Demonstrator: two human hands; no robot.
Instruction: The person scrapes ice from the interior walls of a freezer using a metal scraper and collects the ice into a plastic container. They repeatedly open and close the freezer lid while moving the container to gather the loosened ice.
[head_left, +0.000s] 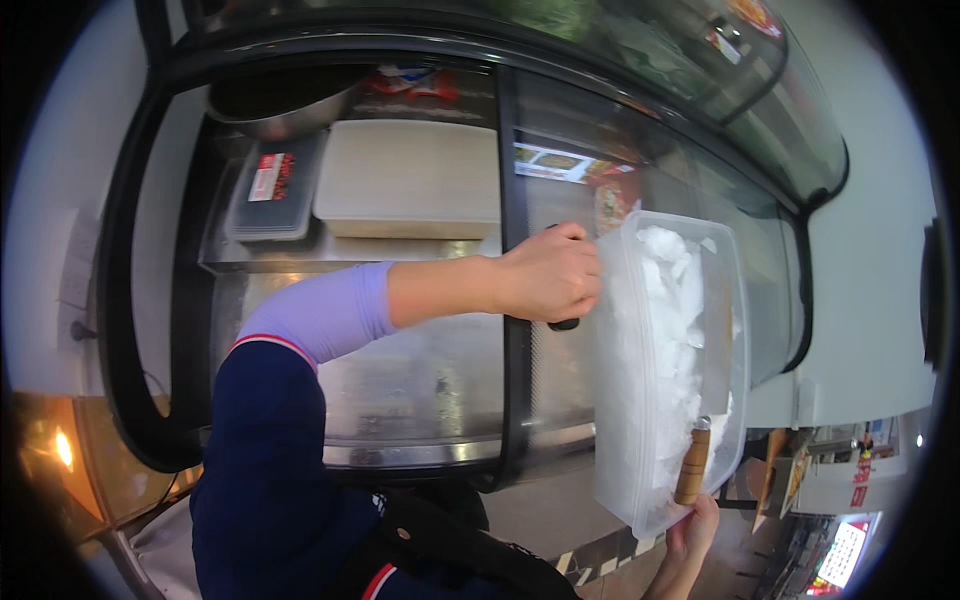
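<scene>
My left hand (551, 274), below a lilac sleeve, is closed around a black handle (564, 325) by the glass door panel (555, 390) of a display cabinet. My right hand (694, 525) grips the near end of a translucent plastic bin (619, 375), held up in front of the glass. White crushed ice (671, 337) fills much of the bin. On the ice lies a cleaver, its broad metal blade (718, 337) pointing away and its wooden handle (691, 466) towards my right hand. The bin's wall comes close to my left knuckles; whether they touch I cannot tell.
Inside the cabinet, a white lidded box (409, 176) sits beside a dark tub (274, 195) with a clear lid and a label. Behind them are a metal bowl (281, 109) and red packets (416, 81). A black upright (514, 375) divides the opening.
</scene>
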